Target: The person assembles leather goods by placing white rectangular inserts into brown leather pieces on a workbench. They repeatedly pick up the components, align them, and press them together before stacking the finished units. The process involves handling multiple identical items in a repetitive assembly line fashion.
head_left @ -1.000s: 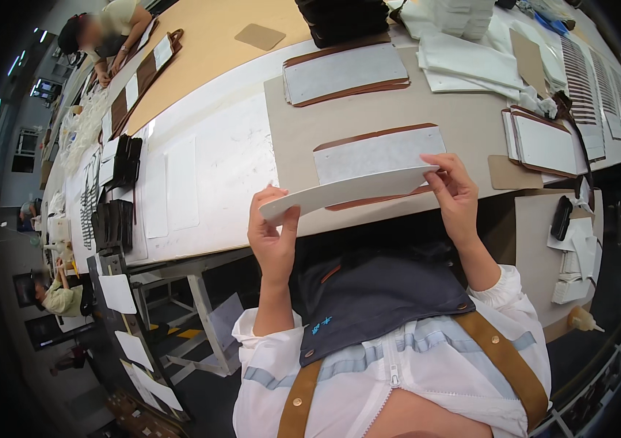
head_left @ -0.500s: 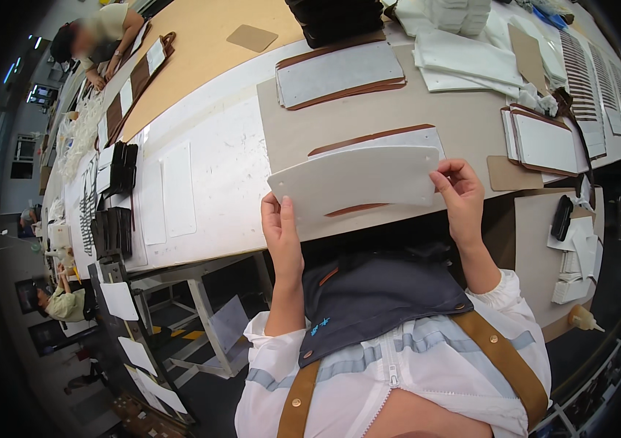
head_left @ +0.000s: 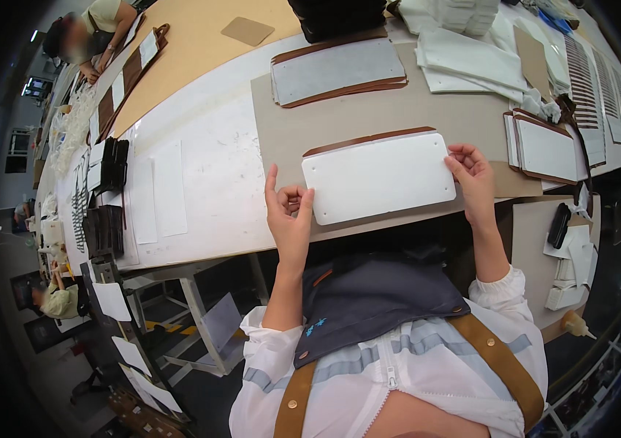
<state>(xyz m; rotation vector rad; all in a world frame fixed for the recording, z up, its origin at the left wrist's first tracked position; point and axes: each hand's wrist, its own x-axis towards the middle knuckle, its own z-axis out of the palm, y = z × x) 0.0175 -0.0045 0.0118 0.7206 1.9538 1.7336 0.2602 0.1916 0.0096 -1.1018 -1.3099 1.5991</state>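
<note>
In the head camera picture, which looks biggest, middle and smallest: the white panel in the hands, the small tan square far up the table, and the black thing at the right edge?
1. white panel, clearly the largest.
2. small tan square.
3. black thing.
The last two look close in size; the square lies farther from the camera, so their order is unsure.

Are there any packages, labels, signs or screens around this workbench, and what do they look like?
No clear packages, signs or screens.
White rounded panel: between left hand and right hand, lying over a brown piece.
Small dark flat device: right side table; screen not discernible.
White paper sheets: hanging at lower left, rectangular; markings unreadable.
</note>
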